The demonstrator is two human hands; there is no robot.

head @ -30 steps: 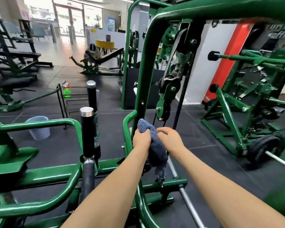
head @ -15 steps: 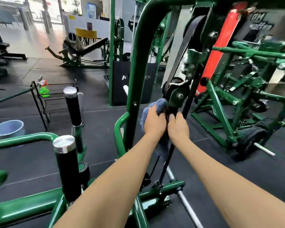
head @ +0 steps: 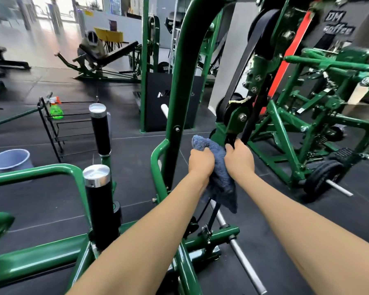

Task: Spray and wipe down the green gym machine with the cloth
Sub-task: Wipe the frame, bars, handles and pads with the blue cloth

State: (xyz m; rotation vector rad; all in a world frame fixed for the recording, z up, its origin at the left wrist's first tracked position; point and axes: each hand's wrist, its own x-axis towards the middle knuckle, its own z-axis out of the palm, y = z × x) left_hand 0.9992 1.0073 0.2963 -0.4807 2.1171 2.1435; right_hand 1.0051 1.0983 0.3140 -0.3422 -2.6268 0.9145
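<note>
The blue cloth [head: 218, 173] was up in front of the person, right beside the tall green post [head: 179, 99] of the gym machine and just under its black wheel [head: 232, 116]. The left hand [head: 201, 161] had its fingers curled round the top of the cloth, so that grip was closed on it. The right hand [head: 240, 159] was closed too, but whether it was gripping the cloth or the dark bar [head: 250, 122] by the wheel could not be told from here. The rest of the cloth hung down loose between the two arms.

The cloth looked soft, light and floppy. It would bend round a pipe easily and would not break. A good way to hold it would be bunched in the palm, so a thick pad faces the metal. The loose end could catch in the wheel or the belt [head: 241, 69], so it would be safer tucked in.

The machine looked hard, heavy and shiny. It would not move when rubbed, and wet paint might feel slippery.

The green spray bottle [head: 56, 110] sat well away on a black wire rack [head: 51, 124], near a pale bucket [head: 10, 160] on the floor.
</note>
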